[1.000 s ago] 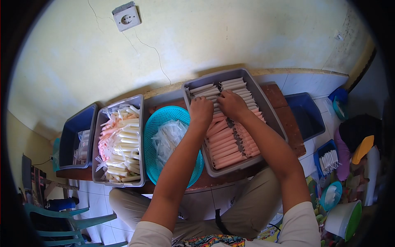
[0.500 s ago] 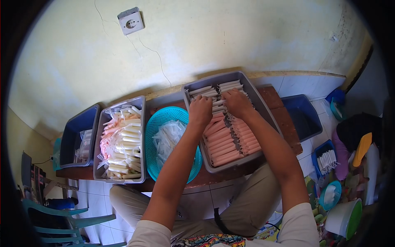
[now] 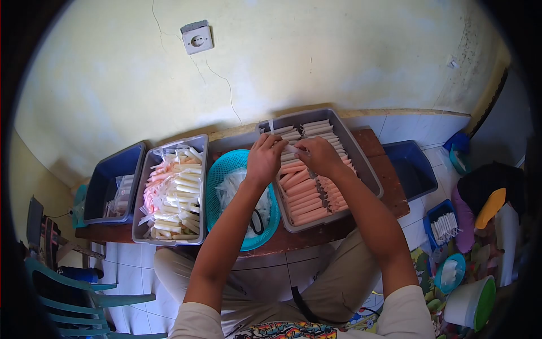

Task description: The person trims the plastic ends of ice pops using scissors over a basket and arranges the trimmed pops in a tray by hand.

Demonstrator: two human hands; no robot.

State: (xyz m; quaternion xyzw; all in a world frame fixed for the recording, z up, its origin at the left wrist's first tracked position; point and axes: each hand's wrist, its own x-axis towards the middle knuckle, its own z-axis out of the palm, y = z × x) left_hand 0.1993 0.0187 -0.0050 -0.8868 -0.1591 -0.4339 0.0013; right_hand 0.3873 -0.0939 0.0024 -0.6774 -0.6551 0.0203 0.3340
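Note:
My left hand [image 3: 265,161] and my right hand [image 3: 320,156] meet over the large grey tray [image 3: 370,175], fingers pinched. Between them is a pale, plastic-wrapped stick [image 3: 292,148], gripped from both sides; part of it is hidden by my fingers. A strip of clear plastic [image 3: 271,125] pokes up above my left hand. Below lie rows of wrapped sticks, whitish ones [image 3: 316,127] at the back and pink ones [image 3: 305,198] towards me. Left of the tray, a turquoise basket [image 3: 212,195] holds clear plastic bags [image 3: 228,189] and a black loop [image 3: 258,222].
A grey bin [image 3: 169,242] of pink and cream wrapped sticks and a dark blue bin [image 3: 110,169] stand further left on the brown wooden table [image 3: 395,192]. Another blue bin [image 3: 412,166] is at the right. Tubs and a green-lidded bucket [image 3: 468,302] crowd the right floor.
My hands have lifted from the rows and come closer together, now with a pale stick between them. A black loop shows in the turquoise basket. The camera view has shifted slightly.

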